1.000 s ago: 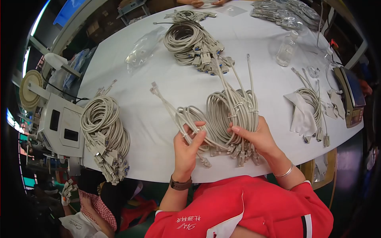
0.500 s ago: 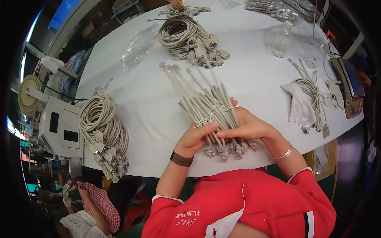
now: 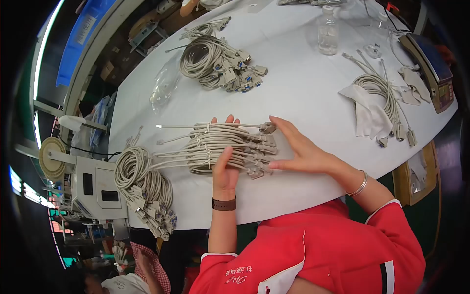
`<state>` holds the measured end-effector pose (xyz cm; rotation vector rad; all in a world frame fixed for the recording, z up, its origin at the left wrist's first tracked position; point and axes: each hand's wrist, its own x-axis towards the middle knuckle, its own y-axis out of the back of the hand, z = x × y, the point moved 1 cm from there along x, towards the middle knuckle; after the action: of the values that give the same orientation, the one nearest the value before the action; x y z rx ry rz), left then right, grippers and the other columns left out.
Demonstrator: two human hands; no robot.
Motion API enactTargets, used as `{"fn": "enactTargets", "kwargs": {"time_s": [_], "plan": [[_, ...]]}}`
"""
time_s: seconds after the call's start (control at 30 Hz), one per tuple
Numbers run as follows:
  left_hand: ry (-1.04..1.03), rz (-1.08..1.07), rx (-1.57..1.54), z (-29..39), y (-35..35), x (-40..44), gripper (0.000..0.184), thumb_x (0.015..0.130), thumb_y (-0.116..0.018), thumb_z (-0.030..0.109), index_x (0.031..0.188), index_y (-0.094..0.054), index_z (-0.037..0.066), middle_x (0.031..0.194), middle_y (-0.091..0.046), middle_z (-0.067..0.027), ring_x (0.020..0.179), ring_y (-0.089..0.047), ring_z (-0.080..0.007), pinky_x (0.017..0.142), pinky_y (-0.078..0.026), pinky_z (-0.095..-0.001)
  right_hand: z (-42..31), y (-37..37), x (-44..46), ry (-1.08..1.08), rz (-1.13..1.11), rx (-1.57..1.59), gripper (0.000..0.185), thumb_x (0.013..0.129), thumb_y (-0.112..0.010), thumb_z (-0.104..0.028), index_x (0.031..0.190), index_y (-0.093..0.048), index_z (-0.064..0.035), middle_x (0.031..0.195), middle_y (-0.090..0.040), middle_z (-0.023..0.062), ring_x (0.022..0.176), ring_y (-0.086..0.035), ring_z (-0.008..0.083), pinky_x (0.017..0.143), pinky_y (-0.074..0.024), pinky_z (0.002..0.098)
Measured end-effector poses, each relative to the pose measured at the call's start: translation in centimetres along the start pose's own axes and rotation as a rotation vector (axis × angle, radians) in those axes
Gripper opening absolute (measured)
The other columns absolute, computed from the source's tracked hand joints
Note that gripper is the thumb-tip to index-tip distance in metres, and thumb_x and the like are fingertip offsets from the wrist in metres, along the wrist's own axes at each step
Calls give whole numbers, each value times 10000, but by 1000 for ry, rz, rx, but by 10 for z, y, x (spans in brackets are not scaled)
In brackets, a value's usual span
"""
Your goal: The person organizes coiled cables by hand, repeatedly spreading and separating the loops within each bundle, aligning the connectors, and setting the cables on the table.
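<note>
Turned sideways since half a second ago, the cable bundle (image 3: 208, 142) now has its thin plugs pointing left and its chunkier connectors right; it is near the front edge of the white table (image 3: 298, 98), though whether it touches the cloth I cannot tell; the left hand (image 3: 226, 179) grips it, thumb in front and fingers curled behind; the right hand (image 3: 308, 156), drawn away from the left, has thumb and fingers spread wide around the connector ends, holding nothing firmly; a clear bottle (image 3: 328, 36) at the back contains clear liquid; a clear plastic bag (image 3: 164, 85) lies beside a cable pile (image 3: 215, 63), its contents unclear; a blue bin's (image 3: 81, 44) inside is hidden.
</note>
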<state>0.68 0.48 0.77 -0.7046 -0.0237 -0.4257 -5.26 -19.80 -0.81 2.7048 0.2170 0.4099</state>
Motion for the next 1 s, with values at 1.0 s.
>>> {"fn": "enactTargets", "kwargs": {"time_s": [1.0], "plan": [[1,-74,189,-13,-6,-1,720,903,-532,75,1488,-113,45,1509,-261,-168,1393,-275,-285,1145,-237,-415,-7,-51,22,164,30,-425,1163,695,-765,-432,1409,-52,148,1454,-151,345,1380,-139,475,1126,-115,567]]}}
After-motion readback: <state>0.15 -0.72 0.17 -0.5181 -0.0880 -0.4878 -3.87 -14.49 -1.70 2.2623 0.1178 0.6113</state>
